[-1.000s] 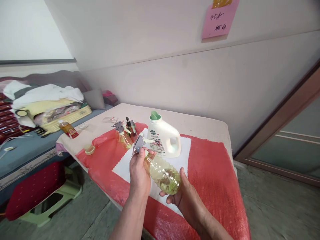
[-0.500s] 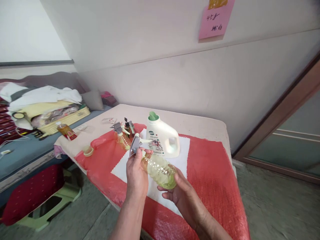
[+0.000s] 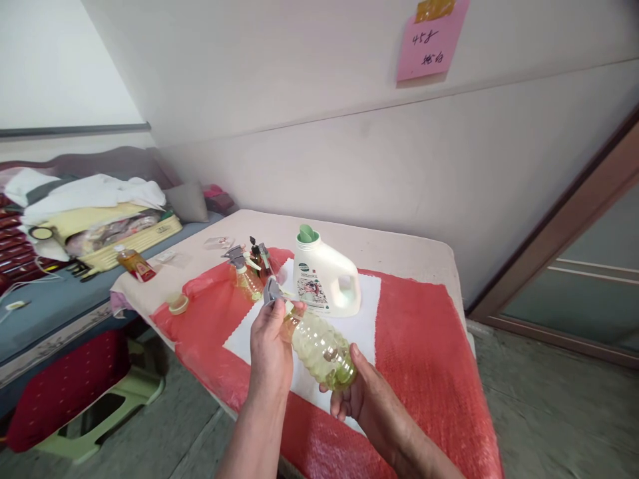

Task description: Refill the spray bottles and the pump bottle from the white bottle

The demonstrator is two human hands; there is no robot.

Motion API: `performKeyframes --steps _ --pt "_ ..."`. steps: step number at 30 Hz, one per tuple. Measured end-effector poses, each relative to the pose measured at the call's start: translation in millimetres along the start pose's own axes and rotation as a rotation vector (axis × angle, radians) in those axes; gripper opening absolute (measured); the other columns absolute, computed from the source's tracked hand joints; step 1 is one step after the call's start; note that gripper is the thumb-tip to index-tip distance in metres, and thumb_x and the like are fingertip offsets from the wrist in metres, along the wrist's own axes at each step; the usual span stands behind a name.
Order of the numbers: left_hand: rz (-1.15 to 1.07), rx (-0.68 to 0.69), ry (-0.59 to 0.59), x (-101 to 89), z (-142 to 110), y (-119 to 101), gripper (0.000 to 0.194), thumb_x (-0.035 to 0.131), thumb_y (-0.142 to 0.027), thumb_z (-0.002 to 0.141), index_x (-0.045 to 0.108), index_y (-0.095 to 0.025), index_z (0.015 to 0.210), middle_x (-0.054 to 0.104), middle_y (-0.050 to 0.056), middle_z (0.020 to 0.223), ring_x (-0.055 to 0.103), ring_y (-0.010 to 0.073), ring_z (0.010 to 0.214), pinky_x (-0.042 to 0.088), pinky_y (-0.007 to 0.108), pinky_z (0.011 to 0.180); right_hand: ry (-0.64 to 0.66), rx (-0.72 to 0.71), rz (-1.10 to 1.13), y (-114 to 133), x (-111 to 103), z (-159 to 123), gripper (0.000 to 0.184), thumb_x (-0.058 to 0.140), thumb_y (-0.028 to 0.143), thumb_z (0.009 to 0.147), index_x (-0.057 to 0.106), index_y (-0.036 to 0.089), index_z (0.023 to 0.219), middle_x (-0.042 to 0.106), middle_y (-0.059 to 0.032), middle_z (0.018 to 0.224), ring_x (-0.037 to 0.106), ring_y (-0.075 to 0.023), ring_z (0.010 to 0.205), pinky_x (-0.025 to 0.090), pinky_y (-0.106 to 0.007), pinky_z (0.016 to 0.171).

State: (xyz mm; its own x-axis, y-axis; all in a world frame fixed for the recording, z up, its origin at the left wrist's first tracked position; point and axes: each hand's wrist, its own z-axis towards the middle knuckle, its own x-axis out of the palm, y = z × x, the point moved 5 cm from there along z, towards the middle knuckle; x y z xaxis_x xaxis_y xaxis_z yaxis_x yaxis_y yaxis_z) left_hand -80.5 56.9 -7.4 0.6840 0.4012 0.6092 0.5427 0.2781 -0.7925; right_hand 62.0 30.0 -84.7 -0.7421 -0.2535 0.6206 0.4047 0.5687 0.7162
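I hold a clear yellowish spray bottle (image 3: 319,349) tilted above the table, its base toward me. My left hand (image 3: 269,346) is closed around the bottle's neck, just under the grey trigger head (image 3: 272,291). My right hand (image 3: 362,399) cups the bottle's base from below with curled fingers. Behind the bottle, a white jug with a green cap (image 3: 324,274) stands on a white sheet (image 3: 362,326).
Red bubble wrap (image 3: 424,346) covers the table. Further left stand another small spray bottle (image 3: 242,273), dark small bottles (image 3: 260,256), a tape roll (image 3: 177,303) and an amber bottle (image 3: 134,261). A bed with folded bedding (image 3: 84,206) lies left. A pink note (image 3: 424,40) hangs on the wall.
The bottle's base has swung lower and toward me as my right hand shifted under it. My left hand keeps its grip at the neck, and the trigger head has turned.
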Motion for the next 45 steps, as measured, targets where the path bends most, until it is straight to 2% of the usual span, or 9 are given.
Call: performKeyframes --steps 7,9,12,18,22,27,34,39,45 --pt "0.037 -0.017 -0.011 -2.1 -1.1 1.0 0.028 0.077 -0.042 0.072 0.065 -0.017 0.080 0.070 0.005 0.080 0.068 0.0213 0.083 0.049 0.034 0.079 0.022 0.129 0.033 -5.6 -5.5 0.3 0.069 0.044 0.073 0.087 0.051 0.015 0.125 0.068 -0.0143 0.107 0.066 -0.0143 0.068 0.050 -0.023 0.059" --pt "0.089 -0.013 -0.001 -1.8 -2.5 1.6 0.029 0.075 -0.043 0.074 0.067 -0.017 0.085 0.070 0.006 0.084 0.068 0.0228 0.087 0.049 0.035 0.081 -0.058 -0.016 -0.151 9.2 -12.5 -2.7 0.069 0.053 0.070 0.085 0.049 0.020 0.132 0.058 -0.0136 0.129 0.063 -0.0209 0.105 0.050 -0.032 0.088" --pt "0.305 -0.006 0.110 8.4 -9.8 6.6 0.031 0.073 -0.043 0.077 0.069 -0.018 0.094 0.071 0.007 0.091 0.065 0.0228 0.093 0.047 0.033 0.083 -0.178 -0.352 -0.520 35.8 -17.1 -12.1 0.082 0.077 0.055 0.071 0.043 0.026 0.140 0.041 -0.0083 0.148 0.034 -0.0260 0.138 0.027 -0.043 0.115" --pt "0.598 -0.091 0.463 35.9 -31.9 36.6 0.027 0.073 -0.036 0.077 0.070 -0.021 0.099 0.070 0.008 0.099 0.063 0.0254 0.097 0.046 0.033 0.086 -0.260 -0.529 -0.818 38.4 -20.7 -15.2 0.076 0.079 0.024 0.060 0.052 0.026 0.131 0.061 -0.0059 0.121 0.057 -0.0286 0.111 0.046 -0.041 0.097" --pt "0.626 -0.056 0.339 25.4 -21.1 36.1 0.047 0.081 -0.027 0.068 0.068 -0.024 0.113 0.066 0.012 0.120 0.057 0.0299 0.118 0.040 0.039 0.100 -0.507 -0.544 -0.892 56.1 -55.2 -8.8 0.064 0.076 0.029 0.064 0.054 0.024 0.124 0.065 -0.0035 0.108 0.062 -0.0244 0.095 0.050 -0.037 0.085" --pt "0.474 -0.061 0.115 8.0 -2.4 11.4 0.034 0.081 -0.040 0.066 0.071 -0.019 0.091 0.071 0.013 0.103 0.065 0.0286 0.104 0.048 0.036 0.089 -0.766 -0.558 -0.974 116.2 -123.0 28.3 0.061 0.076 0.034 0.071 0.050 0.020 0.124 0.063 -0.0046 0.105 0.060 -0.0260 0.094 0.050 -0.042 0.082" --pt "0.494 -0.097 0.160 2.7 6.5 0.0 0.034 0.079 -0.047 0.065 0.071 -0.017 0.080 0.071 0.010 0.084 0.067 0.0249 0.085 0.049 0.031 0.075 -0.941 -0.590 -1.065 171.5 -185.3 108.1 0.036 0.057 0.039 0.095 0.055 0.016 0.123 0.056 -0.0091 0.122 0.058 -0.0215 0.106 0.052 -0.043 0.090" --pt "0.517 -0.081 0.180 2.6 6.1 1.6 0.029 0.073 -0.045 0.072 0.071 -0.018 0.082 0.070 0.008 0.084 0.064 0.0232 0.084 0.047 0.030 0.073 -0.936 -0.595 -1.035 172.6 -195.9 122.2 0.036 0.058 0.038 0.094 0.055 0.016 0.123 0.057 -0.0088 0.120 0.059 -0.0209 0.103 0.053 -0.042 0.088" --pt "0.475 -0.075 0.212 8.2 -2.8 -6.2 0.020 0.067 -0.039 0.078 0.067 -0.019 0.081 0.067 0.006 0.079 0.061 0.0214 0.080 0.044 0.029 0.071 -1.033 -0.673 -0.959 151.6 -167.0 66.7 0.074 0.064 0.051 0.084 0.035 0.015 0.142 0.041 -0.0209 0.141 0.040 -0.0348 0.130 0.031 -0.055 0.109"
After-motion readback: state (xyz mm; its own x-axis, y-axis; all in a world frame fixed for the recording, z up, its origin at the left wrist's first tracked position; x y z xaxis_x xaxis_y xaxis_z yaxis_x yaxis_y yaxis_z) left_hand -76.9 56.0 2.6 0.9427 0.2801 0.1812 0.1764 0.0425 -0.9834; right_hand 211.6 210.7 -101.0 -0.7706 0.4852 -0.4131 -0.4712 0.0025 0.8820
